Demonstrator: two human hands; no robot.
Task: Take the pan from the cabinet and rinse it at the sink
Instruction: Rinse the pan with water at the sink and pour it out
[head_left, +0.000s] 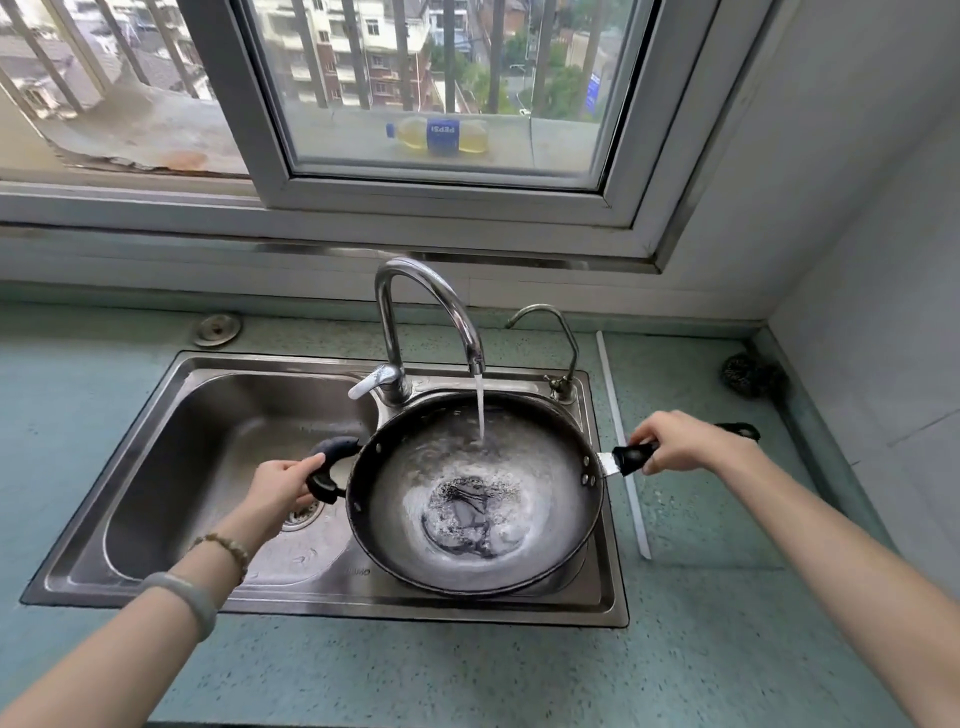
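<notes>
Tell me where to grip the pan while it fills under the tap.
Hold the pan at both ends: the loop handle from the left, as the left hand does, and the long handle from the right, as the right hand does. It is wide and water is pooling inside, so one grip would probably let it tip.
</notes>
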